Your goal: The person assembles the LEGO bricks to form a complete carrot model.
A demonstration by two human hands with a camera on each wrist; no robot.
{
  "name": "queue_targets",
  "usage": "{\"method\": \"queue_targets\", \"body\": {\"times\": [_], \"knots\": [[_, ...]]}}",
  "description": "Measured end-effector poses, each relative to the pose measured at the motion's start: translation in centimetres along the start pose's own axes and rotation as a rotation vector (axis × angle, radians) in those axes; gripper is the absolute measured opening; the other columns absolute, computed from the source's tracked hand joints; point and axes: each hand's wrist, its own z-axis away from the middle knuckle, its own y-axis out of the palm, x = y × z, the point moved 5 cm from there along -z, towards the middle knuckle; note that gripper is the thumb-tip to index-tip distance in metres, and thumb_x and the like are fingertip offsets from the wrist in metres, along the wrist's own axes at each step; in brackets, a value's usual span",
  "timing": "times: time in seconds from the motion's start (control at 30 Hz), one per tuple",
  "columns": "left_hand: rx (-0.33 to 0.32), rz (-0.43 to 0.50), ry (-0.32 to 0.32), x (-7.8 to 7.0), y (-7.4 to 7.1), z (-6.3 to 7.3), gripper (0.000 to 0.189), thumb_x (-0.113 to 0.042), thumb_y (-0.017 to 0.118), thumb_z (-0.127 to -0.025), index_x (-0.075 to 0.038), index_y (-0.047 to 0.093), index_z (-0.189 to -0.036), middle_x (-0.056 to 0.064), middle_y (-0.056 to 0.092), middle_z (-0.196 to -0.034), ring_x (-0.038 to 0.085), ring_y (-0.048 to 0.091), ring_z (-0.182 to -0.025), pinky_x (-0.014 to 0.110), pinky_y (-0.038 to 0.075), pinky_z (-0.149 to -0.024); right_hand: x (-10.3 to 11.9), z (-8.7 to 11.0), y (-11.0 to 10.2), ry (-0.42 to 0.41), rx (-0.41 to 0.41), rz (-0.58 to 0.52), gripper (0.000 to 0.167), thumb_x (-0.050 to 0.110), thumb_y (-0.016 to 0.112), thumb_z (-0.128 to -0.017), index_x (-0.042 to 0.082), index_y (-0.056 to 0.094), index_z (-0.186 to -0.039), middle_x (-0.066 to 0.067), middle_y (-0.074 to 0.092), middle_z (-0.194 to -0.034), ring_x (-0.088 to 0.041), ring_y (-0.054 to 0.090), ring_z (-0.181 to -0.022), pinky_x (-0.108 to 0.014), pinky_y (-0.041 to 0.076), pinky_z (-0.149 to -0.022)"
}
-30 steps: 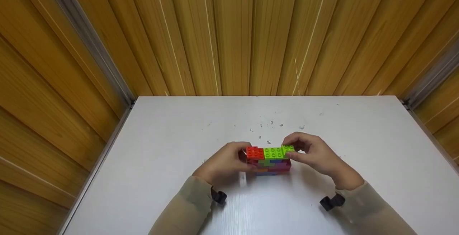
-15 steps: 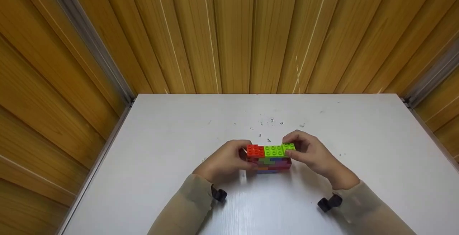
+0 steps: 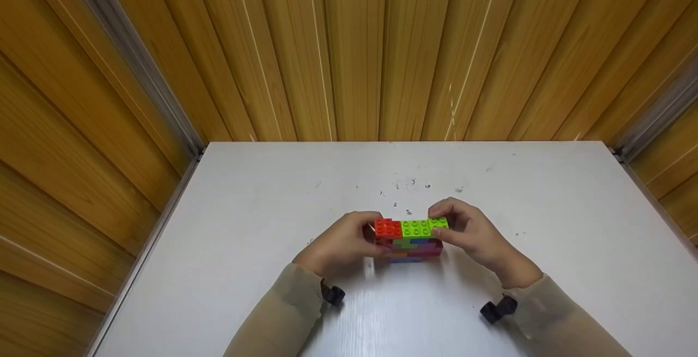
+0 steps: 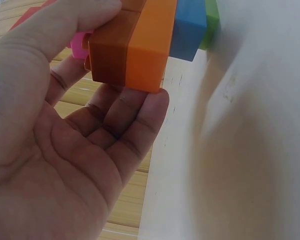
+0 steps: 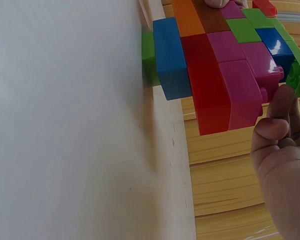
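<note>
A wall of coloured toy building bricks [image 3: 417,246] stands on the white table, between both hands. Its top row shows a red brick [image 3: 387,228] on the left and lime green bricks [image 3: 415,228] running right. My left hand [image 3: 346,241] grips the wall's left end; in the left wrist view its thumb and fingers span a brown brick [image 4: 110,47] and an orange brick [image 4: 150,47]. With thumb and fingers my right hand [image 3: 477,237] pinches the green brick [image 3: 439,222] at the top right end. That brick overhangs, and its hollow underside shows in the right wrist view.
The white table [image 3: 262,193] bears small dark marks behind the bricks. Wood-patterned panels [image 3: 349,57] rise along the back and sides. Below the wall's lower rows, a blue brick [image 5: 171,57] and a green brick [image 5: 149,57] reach down towards the table.
The right-end green brick now sits slightly more level with its green neighbour. My right hand and wrist have shifted a little to the left; my left hand keeps its grip.
</note>
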Motion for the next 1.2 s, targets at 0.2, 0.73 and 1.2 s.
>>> {"method": "queue_targets", "body": {"times": [0.2,0.73,1.2], "knots": [[0.002,-0.006,0.015,0.0,0.0,0.0,0.036,-0.014,0.095,-0.091,-0.031,0.079,-0.119,-0.011,0.08,-0.115,0.015,0.068,-0.098,0.032,0.06,-0.097,-0.1,0.1,0.1,0.0,0.004,-0.025,0.023,-0.009,0.073,-0.1,-0.006,0.067,-0.122,-0.001,0.067,-0.126,-0.006,0.065,-0.105,-0.019,0.061,-0.091],[0.01,-0.025,0.024,0.1,0.1,-0.2,0.036,-0.015,0.095,-0.09,-0.029,0.079,-0.119,-0.011,0.081,-0.118,0.012,0.071,-0.107,0.034,0.06,-0.107,-1.7,0.4,-1.2,0.149,0.191,0.152,0.062,0.009,0.09,-0.092,0.009,0.059,-0.146,-0.007,0.068,-0.133,-0.019,0.059,-0.114,-0.027,0.053,-0.095],[0.051,-0.067,0.036,1.9,-0.9,-0.2,0.045,-0.018,0.1,-0.085,-0.032,0.079,-0.123,-0.011,0.078,-0.115,0.021,0.068,-0.111,0.035,0.058,-0.106,-3.2,0.3,-1.5,0.218,0.279,0.136,0.059,-0.004,0.086,-0.088,0.001,0.062,-0.142,-0.018,0.07,-0.147,-0.011,0.07,-0.131,-0.022,0.056,-0.112]]}}
